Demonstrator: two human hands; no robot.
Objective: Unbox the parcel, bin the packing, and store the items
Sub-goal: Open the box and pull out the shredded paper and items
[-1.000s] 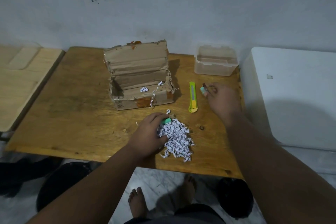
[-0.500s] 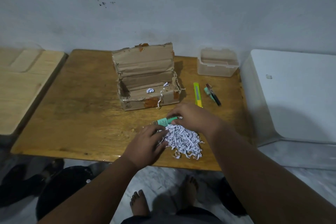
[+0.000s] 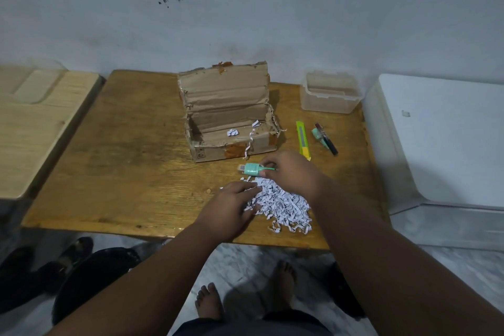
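Observation:
An opened cardboard parcel (image 3: pixel 231 128) stands on the wooden table (image 3: pixel 131 161), with a few paper scraps inside. A heap of shredded white paper (image 3: pixel 283 204) lies near the table's front edge. My left hand (image 3: pixel 231 213) rests flat on the heap's left side, fingers spread. My right hand (image 3: pixel 294 174) pinches a small mint-green bottle (image 3: pixel 251 168) just above the heap. A second mint-green item with a dark pen-like item (image 3: pixel 324 139) lies to the right, beside a yellow box cutter (image 3: pixel 302 139).
A clear plastic container (image 3: pixel 330 95) sits open at the table's back right. A white appliance (image 3: pixel 447 139) stands right of the table, a lighter wooden surface (image 3: pixel 35 123) to the left. Black bags (image 3: pixel 90 278) and my bare feet are on the floor below.
My right hand left the mint-green and dark items by the cutter, swung back to the paper heap and took hold of the mint-green bottle there. My left hand stayed on the heap.

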